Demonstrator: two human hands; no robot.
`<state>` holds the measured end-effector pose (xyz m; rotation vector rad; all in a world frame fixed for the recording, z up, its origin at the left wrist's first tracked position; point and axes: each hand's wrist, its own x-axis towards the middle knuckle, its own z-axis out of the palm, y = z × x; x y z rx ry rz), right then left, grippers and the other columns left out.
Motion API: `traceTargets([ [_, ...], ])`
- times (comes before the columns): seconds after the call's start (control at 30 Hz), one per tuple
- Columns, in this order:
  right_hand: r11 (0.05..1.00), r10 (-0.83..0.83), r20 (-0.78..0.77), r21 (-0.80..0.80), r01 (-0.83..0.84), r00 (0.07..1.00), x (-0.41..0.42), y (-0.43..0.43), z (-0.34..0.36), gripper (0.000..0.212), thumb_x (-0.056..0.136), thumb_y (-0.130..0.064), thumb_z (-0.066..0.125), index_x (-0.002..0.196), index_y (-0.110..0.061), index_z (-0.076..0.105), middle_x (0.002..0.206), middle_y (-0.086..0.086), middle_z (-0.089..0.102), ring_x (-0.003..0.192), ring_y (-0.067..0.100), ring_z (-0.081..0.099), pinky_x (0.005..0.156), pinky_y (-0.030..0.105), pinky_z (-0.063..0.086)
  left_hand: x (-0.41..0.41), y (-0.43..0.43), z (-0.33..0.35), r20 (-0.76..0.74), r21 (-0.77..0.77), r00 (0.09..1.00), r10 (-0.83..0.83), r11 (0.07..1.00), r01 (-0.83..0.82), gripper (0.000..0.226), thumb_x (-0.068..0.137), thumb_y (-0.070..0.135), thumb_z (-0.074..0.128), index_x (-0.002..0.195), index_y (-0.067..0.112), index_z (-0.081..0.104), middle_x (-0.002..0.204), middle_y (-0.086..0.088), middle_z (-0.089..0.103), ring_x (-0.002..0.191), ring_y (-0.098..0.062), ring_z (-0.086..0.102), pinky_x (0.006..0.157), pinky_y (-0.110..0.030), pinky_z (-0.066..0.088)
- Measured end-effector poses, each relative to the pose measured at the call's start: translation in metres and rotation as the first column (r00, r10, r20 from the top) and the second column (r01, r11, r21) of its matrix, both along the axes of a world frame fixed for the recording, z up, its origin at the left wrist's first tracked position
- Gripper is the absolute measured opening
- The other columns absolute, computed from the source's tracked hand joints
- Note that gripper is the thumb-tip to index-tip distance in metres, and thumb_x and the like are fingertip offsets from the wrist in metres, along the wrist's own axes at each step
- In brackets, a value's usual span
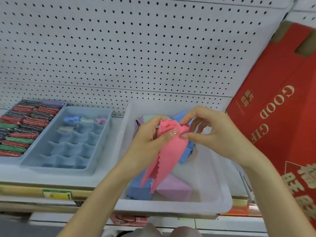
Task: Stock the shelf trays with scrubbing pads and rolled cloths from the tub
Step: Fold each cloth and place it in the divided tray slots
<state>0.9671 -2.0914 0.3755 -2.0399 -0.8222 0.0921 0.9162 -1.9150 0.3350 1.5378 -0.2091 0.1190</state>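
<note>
A pink waffle cloth (168, 151) hangs over the clear tub (171, 206), its top end partly rolled. My left hand (152, 134) grips the roll from the left. My right hand (210, 130) pinches its upper edge from the right. Inside the tub lie blue (138, 190) and lilac cloths (174, 187). To the left stands a blue divided tray (100, 151) with a few rolled cloths (85, 119) in its far cells. Further left, a tray of red, green and dark scrubbing pads (22, 127) is packed in rows.
A white pegboard wall (136, 48) backs the shelf. A red gift carton (282, 108) leans at the right, close to the tub. The shelf's front edge carries a yellow-green price label (57, 194).
</note>
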Motion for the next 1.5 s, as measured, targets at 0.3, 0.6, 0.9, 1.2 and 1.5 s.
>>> traceTargets([
  [0.3, 0.994, 0.011, 0.013, 0.108, -0.013, 1.0, 0.005, 0.012, -0.004, 0.018, 0.071, -0.027, 0.079, 0.075, -0.018, 0.064, 0.079, -0.004, 0.065, 0.07, 0.016, 0.058, 0.065, 0.031, 0.048, -0.004, 0.007, -0.003, -0.029, -0.096, 0.999, -0.021, 0.995, 0.018, 0.008, 0.087, 0.022, 0.058, 0.087, 0.026, 0.065, 0.085, 0.006, 0.065, 0.077, -0.009, 0.058, 0.069, -0.021, 0.047],
  [0.6, 0.915, -0.082, -0.141, 0.381, 0.13, 0.987, 0.007, 0.029, -0.012, 0.014, 0.073, -0.015, 0.072, 0.071, -0.011, 0.059, 0.074, 0.006, 0.066, 0.075, 0.037, 0.06, 0.07, 0.053, 0.049, -0.001, 0.0, -0.01, -0.05, -0.129, 0.998, 0.045, 0.99, -0.051, 0.021, 0.079, 0.015, 0.064, 0.1, 0.015, 0.061, 0.086, 0.008, 0.069, 0.08, -0.009, 0.063, 0.071, -0.023, 0.053],
  [0.9, 0.899, -0.147, -0.075, 0.407, 0.165, 0.986, 0.01, 0.032, -0.009, 0.022, 0.072, 0.001, 0.077, 0.068, -0.011, 0.059, 0.068, 0.007, 0.061, 0.065, 0.033, 0.052, 0.06, 0.042, 0.045, 0.014, -0.002, -0.003, -0.131, -0.189, 0.991, 0.039, 0.98, -0.064, 0.02, 0.087, 0.028, 0.052, 0.097, 0.023, 0.068, 0.097, -0.001, 0.066, 0.091, -0.015, 0.059, 0.081, -0.035, 0.046],
  [1.2, 0.769, -0.156, -0.218, 0.585, 0.257, 0.963, 0.014, 0.031, -0.001, 0.022, 0.074, 0.005, 0.073, 0.072, -0.009, 0.056, 0.065, -0.006, 0.059, 0.063, 0.008, 0.052, 0.059, 0.018, 0.046, 0.017, -0.007, -0.004, -0.149, -0.089, 0.989, -0.027, 0.996, 0.014, 0.022, 0.091, 0.005, 0.054, 0.109, 0.017, 0.06, 0.095, 0.012, 0.071, 0.091, -0.005, 0.065, 0.077, -0.019, 0.051],
  [1.5, 0.968, -0.06, -0.491, 0.184, 0.17, 0.869, 0.015, 0.019, -0.025, 0.035, 0.071, -0.038, 0.06, 0.088, -0.007, 0.058, 0.077, 0.0, 0.063, 0.064, 0.006, 0.057, 0.061, 0.019, 0.048, 0.025, -0.003, 0.004, -0.251, -0.17, 0.961, 0.12, 0.971, -0.166, 0.02, 0.1, 0.013, 0.041, 0.101, 0.015, 0.062, 0.103, -0.011, 0.069, 0.096, -0.025, 0.064, 0.088, -0.045, 0.053],
])
